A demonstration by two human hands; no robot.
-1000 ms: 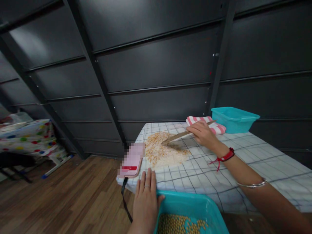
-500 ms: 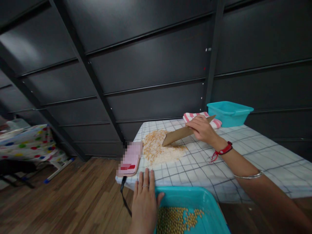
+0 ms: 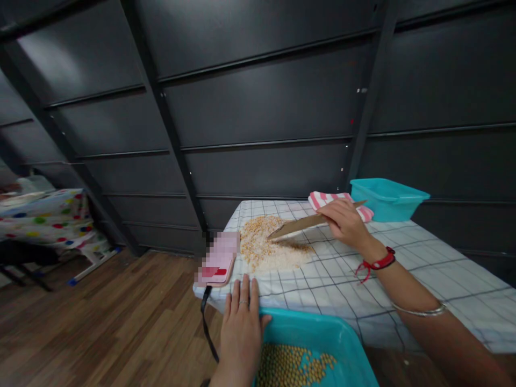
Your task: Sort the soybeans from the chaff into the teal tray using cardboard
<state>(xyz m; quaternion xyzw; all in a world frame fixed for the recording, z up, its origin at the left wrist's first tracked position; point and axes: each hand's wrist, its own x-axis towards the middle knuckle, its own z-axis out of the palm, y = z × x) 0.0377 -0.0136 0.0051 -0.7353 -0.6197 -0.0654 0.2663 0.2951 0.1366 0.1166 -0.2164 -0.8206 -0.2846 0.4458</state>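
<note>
My right hand grips a strip of brown cardboard, its far end over a spread pile of white rice grains mixed with yellow beans on the checked tablecloth. Whether the strip's edge touches the pile I cannot tell. My left hand lies with fingers stretched out on the cloth near the table's front edge, its thumb by the rim of a turquoise basin. Inside that basin lie many greenish-yellow beans.
A pink phone with a black strap lies at the table's left corner. Behind my right hand are a pink-and-white striped cloth and a second turquoise basin. A dark panelled wall rises behind; another table stands far left.
The cardboard strip has tilted so that less of its face shows, still in my right hand. My left hand stays by the basin. The whole view has shifted slightly.
</note>
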